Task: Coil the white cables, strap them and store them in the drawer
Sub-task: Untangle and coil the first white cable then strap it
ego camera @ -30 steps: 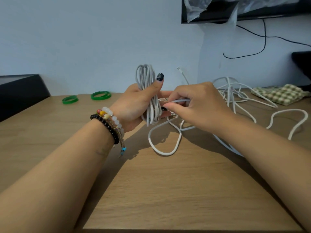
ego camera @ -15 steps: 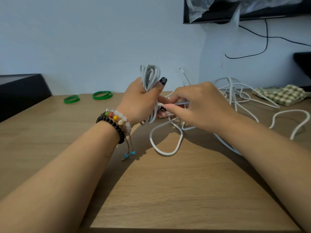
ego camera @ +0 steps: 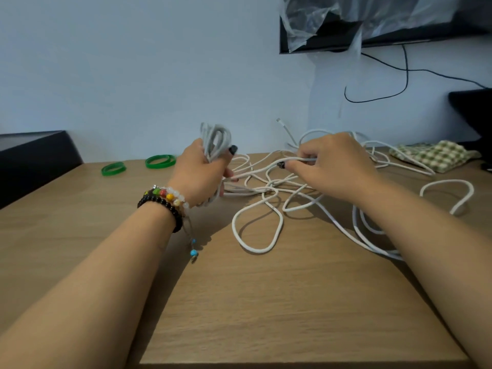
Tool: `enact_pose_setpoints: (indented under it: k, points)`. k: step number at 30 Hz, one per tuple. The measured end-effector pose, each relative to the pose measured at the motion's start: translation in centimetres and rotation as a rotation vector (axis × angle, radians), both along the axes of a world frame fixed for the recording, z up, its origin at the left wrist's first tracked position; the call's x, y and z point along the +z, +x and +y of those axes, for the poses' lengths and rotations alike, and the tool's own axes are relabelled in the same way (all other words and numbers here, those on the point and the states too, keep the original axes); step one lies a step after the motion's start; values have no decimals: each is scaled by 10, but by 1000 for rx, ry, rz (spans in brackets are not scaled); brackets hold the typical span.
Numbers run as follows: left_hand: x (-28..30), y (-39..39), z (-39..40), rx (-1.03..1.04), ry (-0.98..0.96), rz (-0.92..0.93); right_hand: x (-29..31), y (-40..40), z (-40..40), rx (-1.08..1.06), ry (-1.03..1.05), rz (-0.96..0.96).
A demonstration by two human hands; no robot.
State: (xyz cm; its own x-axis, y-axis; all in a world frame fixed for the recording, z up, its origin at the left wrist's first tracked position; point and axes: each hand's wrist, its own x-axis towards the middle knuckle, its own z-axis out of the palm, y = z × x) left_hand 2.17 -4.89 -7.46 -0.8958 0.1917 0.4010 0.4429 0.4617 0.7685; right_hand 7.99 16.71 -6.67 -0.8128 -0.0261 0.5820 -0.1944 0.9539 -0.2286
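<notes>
Gripping the coiled bundle (ego camera: 215, 141) upright above the table (ego camera: 266, 302), the left hand (ego camera: 199, 171) kept its fingers curled round the loops, probably so they could not spring apart. To the right, the right hand (ego camera: 332, 166) pinched a loose white strand (ego camera: 300, 159), likely to feed the next turn. Most loose cable (ego camera: 259, 227) lay tangled on the near-right tabletop. Two green straps (ego camera: 159, 161) waited far left, untouched; no drawer was visible.

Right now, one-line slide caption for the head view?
Left hand grips a coiled white cable bundle; right hand pinches a loose strand above the wooden table.
</notes>
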Motion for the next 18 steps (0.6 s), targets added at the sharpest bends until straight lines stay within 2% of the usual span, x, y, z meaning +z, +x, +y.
enact_pose_setpoints:
  k: [2,5,9,14,18]
  points:
    - [-2,6,5,-77,-87,-22,-3,-3,-2,66,-152,-45]
    - [-4,8,8,-112,-93,-20,-1,0,-3,254,-414,-187]
    - [-4,6,8,-123,-54,15,2,6,-3,486,-577,-363]
    - [-9,3,12,-243,-12,-50,2,5,-6,463,-740,-249]
    - [-10,12,17,-375,42,-161,2,6,-10,407,-755,-80]
